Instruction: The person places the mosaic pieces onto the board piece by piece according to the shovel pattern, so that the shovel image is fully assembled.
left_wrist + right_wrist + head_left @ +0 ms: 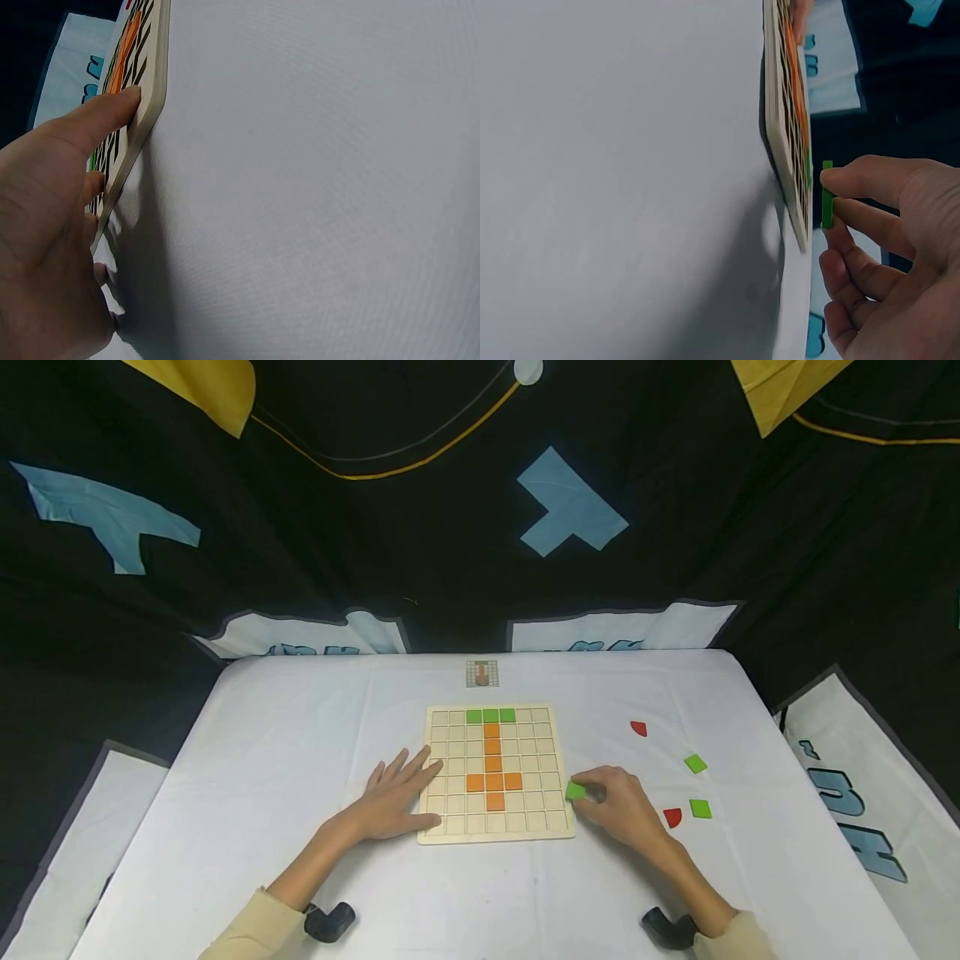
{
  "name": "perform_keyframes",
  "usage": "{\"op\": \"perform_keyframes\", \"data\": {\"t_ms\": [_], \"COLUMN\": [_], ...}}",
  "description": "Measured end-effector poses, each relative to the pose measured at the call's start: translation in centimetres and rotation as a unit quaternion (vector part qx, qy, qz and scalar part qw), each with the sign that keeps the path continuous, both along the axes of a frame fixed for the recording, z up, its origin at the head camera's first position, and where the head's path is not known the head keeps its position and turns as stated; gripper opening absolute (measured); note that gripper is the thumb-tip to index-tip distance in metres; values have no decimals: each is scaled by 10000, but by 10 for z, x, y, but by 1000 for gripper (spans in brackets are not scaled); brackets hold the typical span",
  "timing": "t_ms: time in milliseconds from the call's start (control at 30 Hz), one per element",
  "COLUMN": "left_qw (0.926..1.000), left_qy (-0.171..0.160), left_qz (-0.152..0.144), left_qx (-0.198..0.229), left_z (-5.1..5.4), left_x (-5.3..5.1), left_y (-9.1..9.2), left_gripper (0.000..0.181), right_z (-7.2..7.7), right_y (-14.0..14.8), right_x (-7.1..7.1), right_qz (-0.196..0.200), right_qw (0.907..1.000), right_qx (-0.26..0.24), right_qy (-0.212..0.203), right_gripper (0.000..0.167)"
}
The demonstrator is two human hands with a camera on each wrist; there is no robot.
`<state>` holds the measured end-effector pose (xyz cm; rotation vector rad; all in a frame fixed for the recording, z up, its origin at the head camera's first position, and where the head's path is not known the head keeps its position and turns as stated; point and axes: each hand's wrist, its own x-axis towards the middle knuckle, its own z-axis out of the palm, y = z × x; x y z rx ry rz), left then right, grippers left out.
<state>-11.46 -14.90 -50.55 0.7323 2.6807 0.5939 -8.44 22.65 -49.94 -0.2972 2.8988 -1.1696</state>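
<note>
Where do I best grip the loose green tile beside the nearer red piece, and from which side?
Probably pinch the loose green tile by its near and far edges, coming from above with the right hand once that has set down its held tile. The loose one lies flat with straight opposite edges, and the nearer red piece sits close on its left, leaving less room there.

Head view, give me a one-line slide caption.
Right hand pinches a green tile beside the gridded board; the left hand rests at its left edge.

Nearer than the wooden board [442, 833], a beige left sleeve [253, 928] and matching right sleeve [735, 940] each adjoin a black, elbow-shaped device [328, 923].
</note>
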Motion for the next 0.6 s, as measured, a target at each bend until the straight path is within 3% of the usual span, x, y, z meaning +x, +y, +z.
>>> {"op": "perform_keyframes", "data": {"t_ms": [300,600], "left_qw": [10000,10000], "left_qy": [6,-42], "left_qz": [12,-15], "left_qx": [9,74], "left_z": [0,1], "left_x": [0,1], "left_y": [0,1], "left_gripper": [84,84], "right_z": [3,-7], "right_y": [-36,-62], "right_x": [-6,-13], "right_qz": [325,869], "right_qw": [9994,9958], "right_qx": [-101,-118], "right_qy": [100,274], "right_gripper": [26,23]}}
